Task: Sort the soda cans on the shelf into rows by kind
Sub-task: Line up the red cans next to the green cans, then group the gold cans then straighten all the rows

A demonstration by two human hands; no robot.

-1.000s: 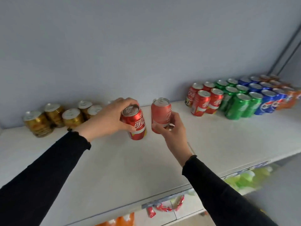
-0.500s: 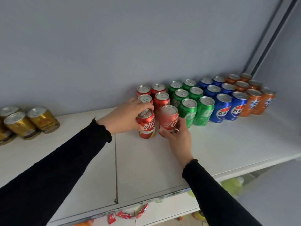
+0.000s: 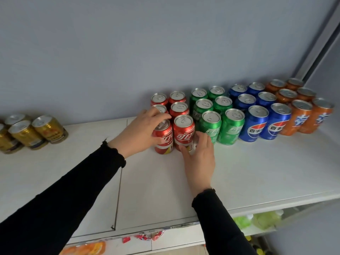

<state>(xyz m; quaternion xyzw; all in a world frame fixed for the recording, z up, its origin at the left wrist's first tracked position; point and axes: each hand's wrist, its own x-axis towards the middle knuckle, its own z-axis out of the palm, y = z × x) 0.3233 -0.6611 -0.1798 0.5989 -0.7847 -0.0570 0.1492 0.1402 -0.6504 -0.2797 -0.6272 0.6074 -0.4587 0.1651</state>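
At the far left edge of the shelf [image 3: 257,173], gold cans [image 3: 37,132] stand in a small cluster against the back wall [image 3: 128,52], well apart from everything else. Moving right along the white board, your left hand [image 3: 142,133] comes next: its fingers curl over the top and left side of the front-left red can [image 3: 163,139], gripping it where it stands upright on the shelf. Touching that can on its right is the front-right red can [image 3: 184,132], also upright, and your right hand [image 3: 199,157] holds it low down from the front, thumb on the left of its base and fingers wrapped round the right side (the fingertips slip between it and the nearest green can). Behind these two, four more red cans [image 3: 178,103] sit in two files running back to the wall.

Just beside the reds stand the green cans [image 3: 221,116], six of them in two files of three. Next come the blue cans [image 3: 257,118], again six in the same pattern, then the orange cans [image 3: 301,111], which reach nearly to the grey upright post [image 3: 320,39] at the shelf's right back corner. All the coloured blocks touch or nearly touch, forming one band along the back edge.

Both your sleeves [image 3: 64,199] are black and reach to the wrists. Below the front edge, a lower shelf [image 3: 174,240] shows red, orange and pale green packages, too blurred to identify.
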